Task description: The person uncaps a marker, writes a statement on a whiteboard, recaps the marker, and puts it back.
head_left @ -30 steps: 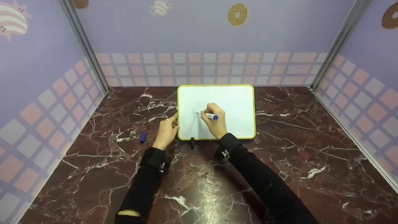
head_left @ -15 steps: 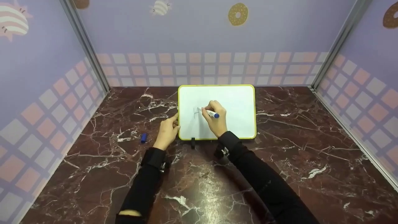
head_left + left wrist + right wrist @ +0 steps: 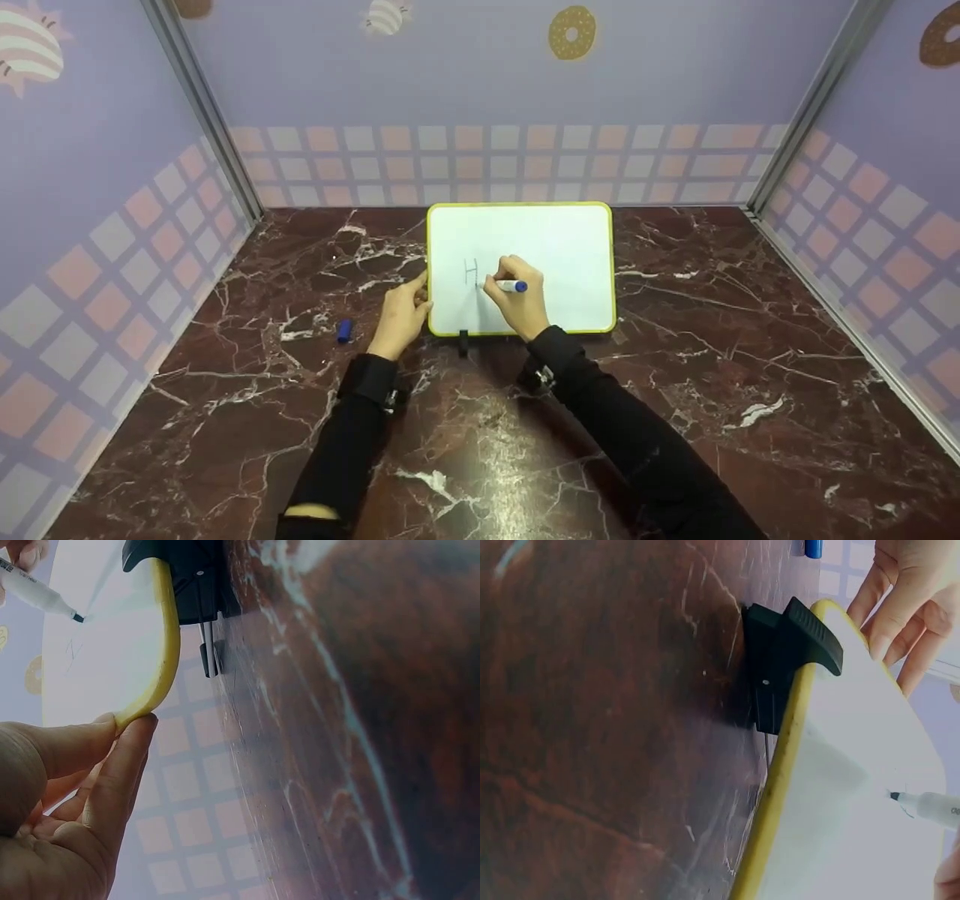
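A whiteboard (image 3: 570, 262) with a yellow frame leans up on a black stand (image 3: 780, 667). My left hand (image 3: 400, 319) pinches its left edge between thumb and fingers, plain in the left wrist view, where the left hand (image 3: 75, 795) grips near the lower corner. In my right hand (image 3: 523, 300) is a white marker (image 3: 512, 286) with a blue end, its dark tip (image 3: 895, 796) at or just off the board's surface. Thin strokes forming an H (image 3: 471, 271) stand left of the marker tip.
A blue marker cap (image 3: 344, 331) lies on the dark red marbled table (image 3: 247, 435), left of my left hand. Behind the board rises a lilac wall (image 3: 480, 82) with a checked band, and side walls flank the table.
The right hand has moved the marker up a little, then down, adding the right upright stroke of the H. The left hand keeps its hold on the board's edge.
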Motion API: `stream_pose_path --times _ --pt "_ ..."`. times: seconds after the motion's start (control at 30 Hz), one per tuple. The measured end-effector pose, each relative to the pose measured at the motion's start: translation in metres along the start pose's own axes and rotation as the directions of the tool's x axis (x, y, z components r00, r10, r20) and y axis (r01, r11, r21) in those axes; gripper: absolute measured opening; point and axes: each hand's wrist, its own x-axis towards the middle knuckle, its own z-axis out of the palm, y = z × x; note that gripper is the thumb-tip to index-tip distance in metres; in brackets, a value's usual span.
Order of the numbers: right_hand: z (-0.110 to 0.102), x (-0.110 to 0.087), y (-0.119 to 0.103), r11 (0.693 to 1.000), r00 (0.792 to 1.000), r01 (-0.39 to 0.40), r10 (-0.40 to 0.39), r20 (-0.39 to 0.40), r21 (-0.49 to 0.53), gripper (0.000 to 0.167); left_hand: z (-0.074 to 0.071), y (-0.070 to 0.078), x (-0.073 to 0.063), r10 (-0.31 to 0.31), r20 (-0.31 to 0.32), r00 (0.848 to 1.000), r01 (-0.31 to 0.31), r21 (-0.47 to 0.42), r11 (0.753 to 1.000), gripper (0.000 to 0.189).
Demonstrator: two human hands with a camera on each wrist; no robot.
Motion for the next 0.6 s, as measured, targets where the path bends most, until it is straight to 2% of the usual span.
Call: stream_pose_path --times 0.27,0.43,0.6 --pt "-0.0037 0.0029 0.0008 0.999 0.995 -0.029 0.031 -0.096 0.028 0.033 -0.0003 0.0006 -0.0017 -0.004 0.01 1.0 0.004 -0.002 1.0 0.055" --pt "-0.0027 0.0031 0.0039 0.997 0.993 -0.073 0.075 -0.096 0.024 0.035 -0.0005 0.0005 -0.0014 0.0 0.006 1.0 0.0 0.011 1.0 0.055" --pt "-0.0026 0.003 0.0068 0.998 0.991 -0.064 0.067 -0.113 0.03 0.036 -0.0016 0.0017 -0.0007 -0.001 0.01 1.0 0.001 0.012 1.0 0.055"
